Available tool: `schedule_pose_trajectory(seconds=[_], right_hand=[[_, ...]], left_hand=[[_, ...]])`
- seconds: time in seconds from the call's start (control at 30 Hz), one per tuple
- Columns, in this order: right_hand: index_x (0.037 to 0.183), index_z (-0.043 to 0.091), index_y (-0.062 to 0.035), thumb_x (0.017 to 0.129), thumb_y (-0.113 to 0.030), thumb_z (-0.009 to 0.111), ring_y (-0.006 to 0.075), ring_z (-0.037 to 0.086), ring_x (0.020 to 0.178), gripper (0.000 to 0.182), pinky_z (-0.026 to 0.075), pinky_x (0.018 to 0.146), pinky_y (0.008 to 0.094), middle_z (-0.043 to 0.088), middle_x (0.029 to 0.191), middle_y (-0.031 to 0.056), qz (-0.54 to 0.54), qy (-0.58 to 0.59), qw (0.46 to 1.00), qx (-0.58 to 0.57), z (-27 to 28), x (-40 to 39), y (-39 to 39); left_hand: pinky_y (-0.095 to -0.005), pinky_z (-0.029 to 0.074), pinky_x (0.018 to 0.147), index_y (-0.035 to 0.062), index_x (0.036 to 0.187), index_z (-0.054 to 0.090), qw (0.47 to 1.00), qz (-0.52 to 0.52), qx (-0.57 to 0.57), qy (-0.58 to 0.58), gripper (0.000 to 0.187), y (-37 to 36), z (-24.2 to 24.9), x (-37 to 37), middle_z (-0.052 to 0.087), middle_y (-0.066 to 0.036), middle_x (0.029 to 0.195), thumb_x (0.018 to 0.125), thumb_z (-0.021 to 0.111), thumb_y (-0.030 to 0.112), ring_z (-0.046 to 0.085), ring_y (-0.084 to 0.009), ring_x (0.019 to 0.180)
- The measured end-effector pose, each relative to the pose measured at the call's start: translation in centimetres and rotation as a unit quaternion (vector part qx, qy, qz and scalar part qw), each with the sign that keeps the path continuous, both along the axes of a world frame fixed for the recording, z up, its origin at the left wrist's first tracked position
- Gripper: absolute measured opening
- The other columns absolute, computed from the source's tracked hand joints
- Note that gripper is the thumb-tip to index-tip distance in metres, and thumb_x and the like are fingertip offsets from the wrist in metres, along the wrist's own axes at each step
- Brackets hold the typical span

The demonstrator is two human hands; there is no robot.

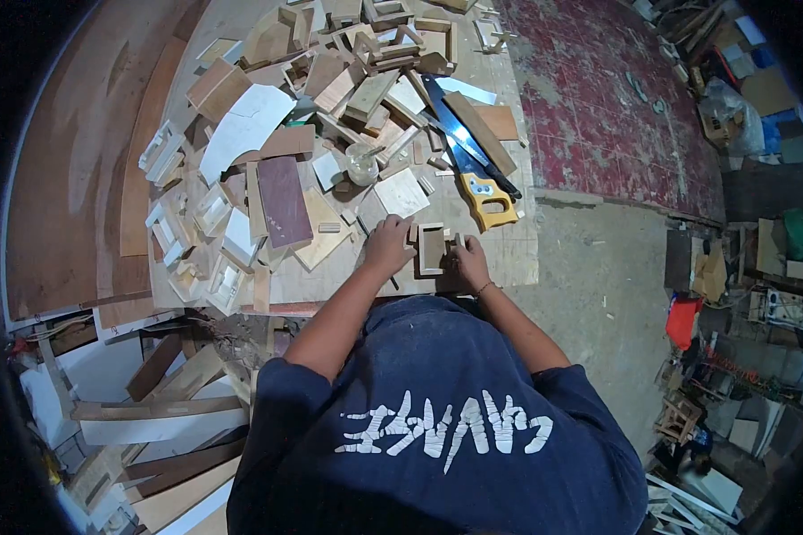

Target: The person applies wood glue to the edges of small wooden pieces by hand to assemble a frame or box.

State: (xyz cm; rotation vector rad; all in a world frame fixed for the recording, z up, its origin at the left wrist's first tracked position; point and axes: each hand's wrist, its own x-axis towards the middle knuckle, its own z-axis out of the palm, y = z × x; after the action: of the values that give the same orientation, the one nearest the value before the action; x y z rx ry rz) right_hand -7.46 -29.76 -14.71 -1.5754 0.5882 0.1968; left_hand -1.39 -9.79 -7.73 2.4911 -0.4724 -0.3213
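Note:
A small rectangular wooden box [432, 251] with a pale rim stands near the table's front edge, between my two hands. Left of it, my left hand [390, 245] lies over the tabletop, fingers pointing forward, thumb close to the box's side. A thin dark stick [394, 283] pokes out below that hand. My right hand [469, 264] is at the box's right side, its fingers closed around a small wooden piece [459, 240]. Just ahead of my left hand lies a white square board [401, 193], with a clear jar [361, 167] holding a stick behind it.
A yellow-handled handsaw [488, 203] lies at the right, beside a long wooden strip [479, 132]. Wood offcuts and small frames pile up across the far and left table [517, 259]. A dark red board [284, 202] lies left. Stacked planks [161, 410] fill the lower left.

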Motion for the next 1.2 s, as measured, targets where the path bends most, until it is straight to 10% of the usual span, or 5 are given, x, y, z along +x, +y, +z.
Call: schedule_pose_trajectory(seconds=[0.37, 0.43, 0.53, 0.93, 1.2], right_hand=[[0.084, 0.053, -0.0032, 0.088, -0.016, 0.040, 0.0175, 0.051, 0.053, 0.019, 0.043, 0.051, 0.0303, 0.053, 0.064, 0.0067, -0.027, 0.091, 0.975, 0.200, 3.5, 0.6, -0.1], [0.080, 0.055, -0.0041, 0.088, -0.017, 0.042, 0.0141, 0.049, 0.053, 0.020, 0.041, 0.049, 0.0283, 0.052, 0.064, 0.0041, 0.163, -0.119, 0.955, -0.219, 0.0, 0.4, -0.6], [0.077, 0.054, -0.0017, 0.087, -0.017, 0.041, 0.0140, 0.046, 0.054, 0.023, 0.039, 0.050, 0.0293, 0.050, 0.062, 0.0043, 0.039, -0.003, 0.999, 0.009, 1.6, 0.1, -0.1], [0.075, 0.053, -0.0012, 0.085, -0.015, 0.045, 0.0142, 0.048, 0.058, 0.019, 0.040, 0.054, 0.0308, 0.049, 0.062, 0.0035, 0.032, 0.051, 0.994, 0.094, 2.0, 0.8, 0.2], [0.088, 0.065, 0.0005, 0.086, -0.018, 0.054, 0.0124, 0.054, 0.059, 0.021, 0.044, 0.052, 0.0266, 0.060, 0.069, 0.0040, 0.136, 0.024, 0.983, -0.125, 0.3, 0.9, -0.4]], left_hand=[[-0.0426, 0.045, 0.085, 0.0091, 0.114, 0.058, 0.996, 0.054, 0.069, -0.029, 0.049, 2.3, -0.4, 0.3, 0.054, -0.010, 0.105, 0.067, 0.068, 0.018, 0.052, -0.0291, 0.101], [-0.0427, 0.045, 0.084, 0.0076, 0.119, 0.054, 0.992, 0.074, 0.047, -0.089, 0.052, 2.2, -0.1, 0.0, 0.055, -0.011, 0.103, 0.068, 0.066, 0.015, 0.053, -0.0300, 0.099], [-0.0407, 0.048, 0.080, 0.0053, 0.121, 0.052, 0.992, 0.066, -0.089, -0.061, 0.051, 1.7, -0.4, -0.5, 0.057, -0.012, 0.104, 0.072, 0.063, 0.012, 0.058, -0.0306, 0.092], [-0.0278, 0.052, 0.065, -0.0041, 0.129, 0.042, 0.850, 0.217, -0.309, 0.366, 0.057, -0.3, -2.4, -3.4, 0.062, -0.017, 0.099, 0.078, 0.064, 0.010, 0.063, -0.0180, 0.077], [-0.0256, 0.050, 0.061, -0.0029, 0.120, 0.052, 0.859, 0.250, -0.306, 0.325, 0.044, 0.8, -2.0, -3.9, 0.065, -0.009, 0.085, 0.081, 0.062, 0.014, 0.060, -0.0127, 0.070]])
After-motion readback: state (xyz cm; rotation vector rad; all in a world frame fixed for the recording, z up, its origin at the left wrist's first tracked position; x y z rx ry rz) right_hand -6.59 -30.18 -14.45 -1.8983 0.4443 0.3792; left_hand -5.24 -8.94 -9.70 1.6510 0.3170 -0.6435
